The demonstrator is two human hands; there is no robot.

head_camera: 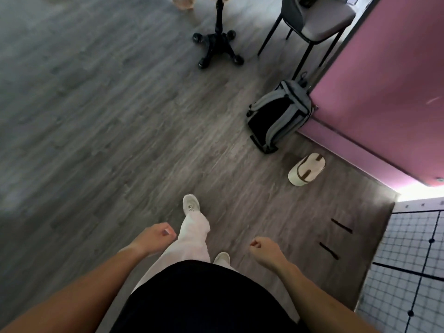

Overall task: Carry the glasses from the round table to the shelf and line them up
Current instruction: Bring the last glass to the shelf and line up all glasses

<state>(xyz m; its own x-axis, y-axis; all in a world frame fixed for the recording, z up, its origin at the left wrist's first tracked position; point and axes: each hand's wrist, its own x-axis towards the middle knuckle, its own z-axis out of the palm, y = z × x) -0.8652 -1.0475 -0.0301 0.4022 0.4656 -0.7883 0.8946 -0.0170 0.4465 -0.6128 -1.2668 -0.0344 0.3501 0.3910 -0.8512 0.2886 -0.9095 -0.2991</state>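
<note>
View downward over a grey wood-plank floor (101, 121). Left hand (157, 236) loosely curled, fingers bent inward, holding nothing; right hand (264, 248) likewise curled into a loose fist, empty. Both forearms bare, extended forward at either side of a black top (192, 296) and pale trousers (192, 239). One pale shoe (191, 204) planted ahead, the other shoe (222, 258) close under the body. Grey-and-black backpack (280, 114) upright against a pink wall panel (384, 97); cream cap (307, 169) on the floor just beside it. Black wheeled stand base (217, 48) and a grey chair (312, 22) further off. White grid-lined panel (413, 272) at lower right. Glasses, round table and shelf outside the view.
</note>
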